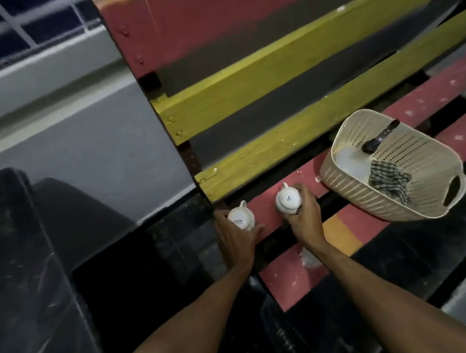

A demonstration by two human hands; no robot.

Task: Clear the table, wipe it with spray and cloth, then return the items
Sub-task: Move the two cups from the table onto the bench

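Observation:
Two white ceramic cups are held upside down over the red slats of a wooden bench. My left hand grips the left cup, which has dark lettering on its base. My right hand grips the right cup, whose handle points away from me. Both cups are at or just above the seat's left end; contact is not clear. A cream perforated plastic basket stands on the seat to the right, holding a checked green cloth, a pale plate or lid and a black-handled object.
The bench backrest of yellow slats and a red board rises behind the cups. Left of the bench are a dark glossy surface, a grey wall and a railing at top left. Dark gaps run between the seat slats.

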